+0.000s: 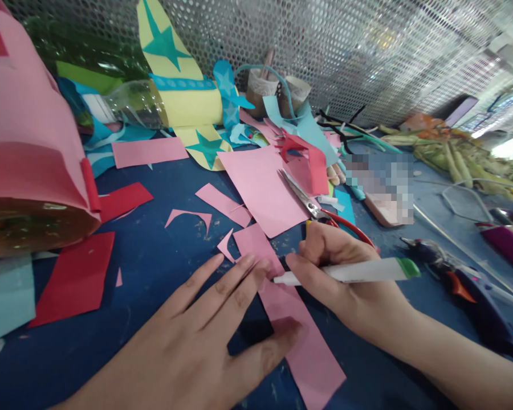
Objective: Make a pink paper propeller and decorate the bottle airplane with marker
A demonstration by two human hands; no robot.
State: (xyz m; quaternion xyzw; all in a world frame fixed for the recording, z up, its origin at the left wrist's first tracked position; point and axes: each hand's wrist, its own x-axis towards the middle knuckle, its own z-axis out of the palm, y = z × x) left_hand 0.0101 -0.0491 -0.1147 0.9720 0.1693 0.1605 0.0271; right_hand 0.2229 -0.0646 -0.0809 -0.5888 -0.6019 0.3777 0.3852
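My left hand (pixel 222 319) lies flat with fingers spread, its fingertips and thumb pressing on a long pink paper strip (pixel 312 347). In my right hand (pixel 346 267) is a white marker with a green end (pixel 367 271), held nearly level. The marker's tip meets the strip beside my left fingertips; whether it has left a mark is too small to tell. Just beyond my right hand, scissors with red handles (pixel 301 196) rest partly on a larger pink paper sheet (pixel 260 188). Small pink offcuts (pixel 190 216) lie past my left fingers.
A bottle wrapped in pink paper (pixel 29 142) stands at left, near red paper pieces (pixel 83 279). Behind lies a bottle with yellow paper and teal stars (pixel 188 105). A glue gun (pixel 465 285), phone-like object (pixel 385 193) and dried husks (pixel 465 148) are at right. Perforated metal (pixel 325 40) backs the blue table.
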